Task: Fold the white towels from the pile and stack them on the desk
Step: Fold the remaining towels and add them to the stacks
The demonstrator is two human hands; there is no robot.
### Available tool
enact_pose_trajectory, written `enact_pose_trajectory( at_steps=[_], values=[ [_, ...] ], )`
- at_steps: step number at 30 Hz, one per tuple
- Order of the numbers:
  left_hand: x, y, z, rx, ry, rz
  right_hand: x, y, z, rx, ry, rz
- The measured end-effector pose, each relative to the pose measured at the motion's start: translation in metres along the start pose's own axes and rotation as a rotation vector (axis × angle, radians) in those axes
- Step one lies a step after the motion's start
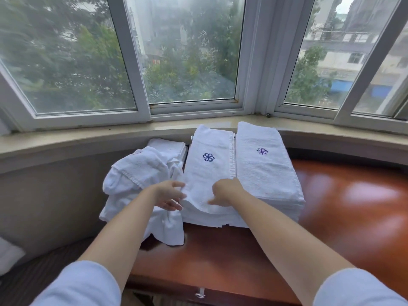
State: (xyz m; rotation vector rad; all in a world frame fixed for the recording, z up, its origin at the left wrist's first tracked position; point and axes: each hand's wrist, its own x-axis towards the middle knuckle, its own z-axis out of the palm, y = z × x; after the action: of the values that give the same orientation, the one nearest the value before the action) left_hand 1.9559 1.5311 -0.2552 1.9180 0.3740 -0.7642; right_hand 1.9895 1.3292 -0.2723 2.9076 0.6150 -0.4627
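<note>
Under both hands' fingers: folded white terry towel (209,171) with blue flower emblem, long axis running away toward the window, atop the left stack on glossy reddish wooden counter (353,206). Left hand (170,195) open at its near-left edge; right hand (225,192) loosely curled, pressing the near end. Left of the fingers, rumpled pile (136,180).

Worktop (331,217): glossy red-brown wood, set below a window sill (88,138).
Left stack (209,173): folded white towels, blue flower emblem on top, near edge sagging over the layers beneath.
Right stack (265,171): folded towels just beside the left stack, touching it.
Loose pile (136,177): crumpled white towels at the worktop's left end, one hanging over the edge.
Left hand (170,195): fingers straight, touching the left stack's near-left corner.
Right hand (225,192): resting on the top towel's near edge, fingers partly hidden.
</note>
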Motion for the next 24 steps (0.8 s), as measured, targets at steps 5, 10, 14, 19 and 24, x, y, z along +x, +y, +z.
enact_pose_trajectory(
  at_steps=[5,10,14,19,24],
  values=[
    [0.018,-0.013,-0.017,-0.021,0.41,0.074,0.021,-0.018,-0.012,0.114,0.16,-0.063],
    [0.028,-0.034,-0.059,0.54,0.745,0.065,0.047,-0.047,-0.021,0.134,0.271,-0.146],
    [0.042,-0.042,-0.086,0.965,0.826,0.027,0.067,-0.064,-0.026,0.15,0.256,-0.165],
    [0.06,-0.048,-0.101,1.108,0.778,-0.114,0.088,-0.073,-0.03,0.167,0.266,-0.16],
    [0.063,-0.045,-0.119,0.808,0.691,-0.024,0.103,-0.083,-0.039,0.231,0.303,-0.123]
  ],
)
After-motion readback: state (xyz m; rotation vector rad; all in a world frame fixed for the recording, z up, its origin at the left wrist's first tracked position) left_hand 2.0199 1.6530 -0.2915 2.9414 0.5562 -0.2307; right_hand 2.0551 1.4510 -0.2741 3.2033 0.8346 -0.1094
